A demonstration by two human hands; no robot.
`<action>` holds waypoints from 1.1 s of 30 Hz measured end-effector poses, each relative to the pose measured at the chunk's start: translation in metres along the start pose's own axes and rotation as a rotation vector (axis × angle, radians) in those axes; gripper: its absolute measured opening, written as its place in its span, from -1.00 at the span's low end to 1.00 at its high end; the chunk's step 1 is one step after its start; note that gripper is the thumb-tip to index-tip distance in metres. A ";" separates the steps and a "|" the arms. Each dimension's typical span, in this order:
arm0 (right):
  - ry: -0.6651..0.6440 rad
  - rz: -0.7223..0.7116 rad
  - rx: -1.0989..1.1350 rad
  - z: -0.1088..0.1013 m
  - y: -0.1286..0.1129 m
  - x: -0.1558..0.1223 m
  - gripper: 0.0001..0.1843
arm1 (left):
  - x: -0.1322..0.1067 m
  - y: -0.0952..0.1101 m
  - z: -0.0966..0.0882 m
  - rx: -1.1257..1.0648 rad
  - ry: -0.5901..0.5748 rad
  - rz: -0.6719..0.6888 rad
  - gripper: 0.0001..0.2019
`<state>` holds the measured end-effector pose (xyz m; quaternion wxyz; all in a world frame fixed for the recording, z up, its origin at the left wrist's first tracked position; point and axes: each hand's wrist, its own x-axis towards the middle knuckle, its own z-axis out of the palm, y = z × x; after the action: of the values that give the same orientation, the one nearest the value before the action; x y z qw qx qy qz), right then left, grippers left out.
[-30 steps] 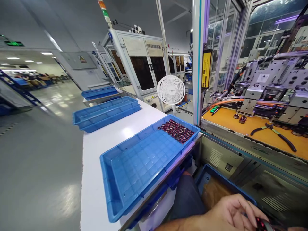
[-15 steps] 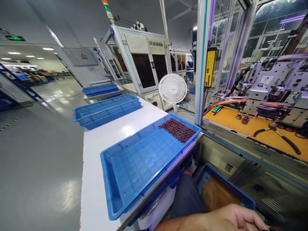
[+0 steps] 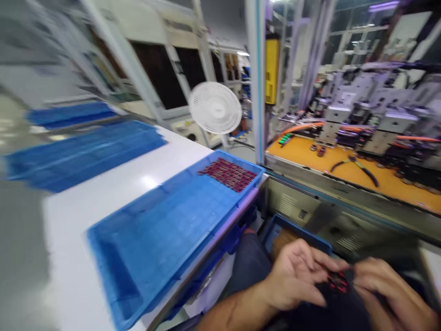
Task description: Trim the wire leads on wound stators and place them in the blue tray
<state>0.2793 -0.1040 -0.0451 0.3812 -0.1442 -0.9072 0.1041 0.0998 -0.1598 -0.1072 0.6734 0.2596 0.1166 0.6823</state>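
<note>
Low in front of my dark clothing, my left hand [image 3: 299, 273] is closed, thumb and fingers around a small red-and-black part [image 3: 338, 281]. Motion blur hides the part's exact shape. My right hand [image 3: 386, 285] is close beside it on the right, fingers curled and tips at the part's edge; what they pinch cannot be made out. To the left, a long blue tray [image 3: 144, 294] lies on the white table, with many small dark red-and-black pieces [image 3: 229, 174] packed in rows at its far right end.
More blue trays [image 3: 86, 147] stand at the far left of the white table [image 3: 72, 230]. A white fan [image 3: 215, 108] is behind it. On the right, an orange machine bench [image 3: 303, 154] holds pliers [image 3: 354, 165] and two small round parts. A blue bin [image 3: 296, 232] sits below.
The view has swung right and down. Both hands have come into sight together at the lower right, with the red-and-black part now visible between them. The tray's contents look the same.
</note>
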 end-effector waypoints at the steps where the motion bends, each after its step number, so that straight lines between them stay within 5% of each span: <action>1: -0.017 0.023 0.046 -0.001 -0.005 0.010 -0.88 | -0.001 0.005 0.005 0.021 0.069 -0.065 -0.43; 5: 0.038 -0.031 0.197 0.001 -0.007 0.032 -0.89 | 0.001 0.017 0.014 0.022 -0.012 -0.385 -0.59; 8: 0.098 -0.004 0.191 0.003 -0.001 0.028 -0.91 | 0.003 0.019 0.014 0.091 -0.058 -0.487 -0.61; 20: 0.280 0.249 0.237 0.012 -0.008 0.010 -0.91 | -0.001 0.012 0.016 0.474 0.078 -0.032 -0.74; 27: 0.321 0.249 0.242 0.021 -0.009 0.009 -0.91 | 0.007 0.010 0.017 0.534 0.187 0.161 -0.70; 33: 0.302 0.149 0.159 0.021 0.000 0.007 -0.88 | 0.010 0.010 0.015 0.615 0.194 0.051 -0.48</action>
<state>0.2589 -0.1029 -0.0550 0.5147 -0.1945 -0.8153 0.1806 0.0993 -0.1539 -0.0871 0.5318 0.3875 0.3746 0.6532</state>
